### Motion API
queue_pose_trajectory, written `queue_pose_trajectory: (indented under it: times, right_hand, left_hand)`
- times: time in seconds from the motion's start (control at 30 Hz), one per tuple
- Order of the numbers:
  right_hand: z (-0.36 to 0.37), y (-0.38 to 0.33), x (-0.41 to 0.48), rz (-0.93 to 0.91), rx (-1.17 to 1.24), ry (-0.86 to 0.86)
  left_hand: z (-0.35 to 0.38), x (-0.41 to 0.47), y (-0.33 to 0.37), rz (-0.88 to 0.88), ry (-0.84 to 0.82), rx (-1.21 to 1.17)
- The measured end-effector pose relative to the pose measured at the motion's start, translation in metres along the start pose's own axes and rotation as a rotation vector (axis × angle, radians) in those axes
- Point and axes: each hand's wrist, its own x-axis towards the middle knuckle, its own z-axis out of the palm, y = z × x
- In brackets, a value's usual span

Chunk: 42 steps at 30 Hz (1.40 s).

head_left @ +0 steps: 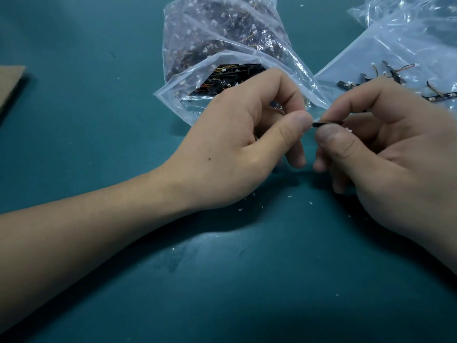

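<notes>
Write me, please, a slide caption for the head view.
Left hand and right hand pinch a small black part over a teal table, near an open parts bag.

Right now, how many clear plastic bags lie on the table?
2 for certain: an open bag of small parts behind the left hand, a flatter bag at the right edge. Crumpled plastic top right may be a third.
</notes>
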Motion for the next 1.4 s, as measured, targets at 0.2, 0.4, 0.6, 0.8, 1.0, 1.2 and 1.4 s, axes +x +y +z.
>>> queue_pose_trajectory:
  times: [0.2, 0.4, 0.6, 0.8, 1.0, 1.2, 1.4]
  right_hand:
    - [0.0011, -0.0015, 0.0005, 0.019, 0.038, 0.021]
    - [0.0010, -0.0025, -0.0006, 0.012, 0.034, -0.009]
    - [-0.0006, -0.0026, -0.0008, 0.025, 0.009, -0.005]
    - [0.0004, -0.0031, -0.0013, 0.018, 0.006, 0.017]
    - [-0.0005, -0.0029, -0.0010, 0.016, 0.022, 0.024]
    - [-0.0011, -0.0029, -0.0017, 0.023, 0.016, 0.021]
    - [-0.0017, -0.0044, -0.0005, 0.036, 0.015, 0.013]
  left_hand:
    - [0.0003, -0.0002, 0.0008, -0.013, 0.033, -0.011]
    - [0.0005, 0.0010, 0.0007, -0.007, 0.049, 0.066]
    - [0.0011, -0.0001, 0.0015, -0.034, 0.043, 0.044]
    - [0.0007, 0.0013, 0.0013, -0.031, 0.053, 0.033]
    - [0.0008, 0.0024, 0.0001, -0.022, 0.026, 0.022]
    - [0.0011, 0.0030, -0.0002, -0.001, 0.035, 0.028]
    - [0.0010, 0.0031, 0.0007, -0.015, 0.025, 0.007]
